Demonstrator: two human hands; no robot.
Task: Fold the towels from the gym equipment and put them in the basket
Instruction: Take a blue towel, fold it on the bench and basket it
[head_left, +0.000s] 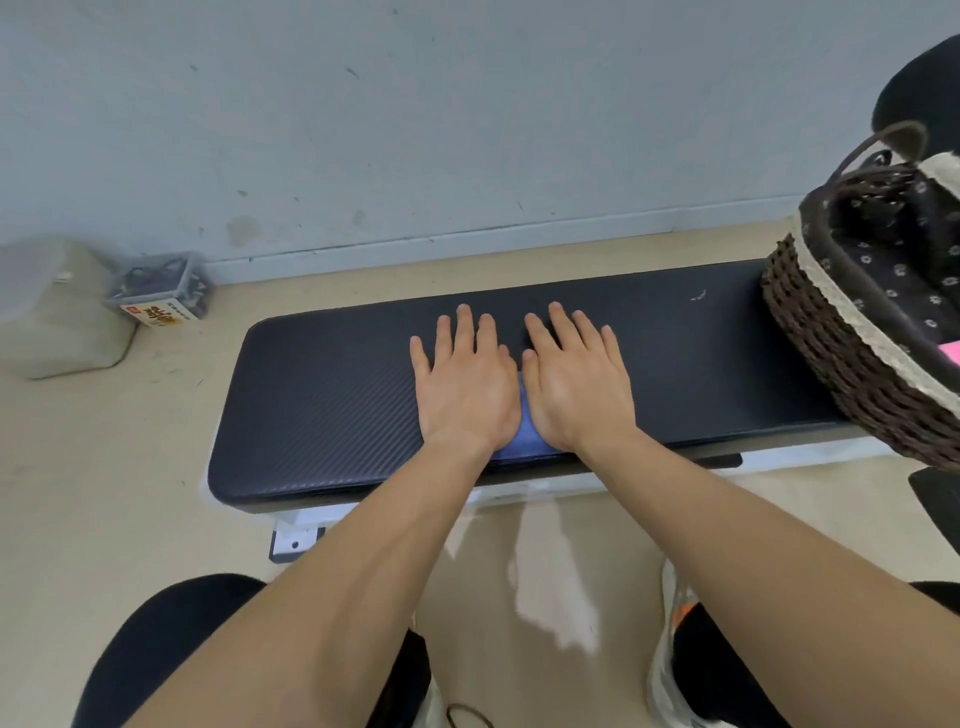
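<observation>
Head view shows the left hand (467, 384) and the right hand (576, 384) lying side by side, palms down, on a small blue towel (524, 441). Their fingers are straight and slightly spread, pressing rather than gripping, so neither hand has hold of anything. The towel sits on the black padded bench (322, 395), close to its near edge. Most of it is hidden under the palms, and only a blue strip shows between the hands and at the wrists, so I cannot tell how neat the fold is. The main risk, as I judge it, is that the folded bundle springs open once the pressure comes off, since nothing pins its layers together. The pad also looks smooth, and with the cloth so near the edge a careless drag could slide it off onto the floor. The wicker basket (810, 332) stands at the right end of the bench, well apart from the towel and partly overhanging the edge. A one-handed carry could let the fold sag, and a bump on the rim could tip the basket, which seems to hold something pink (951, 353).
</observation>
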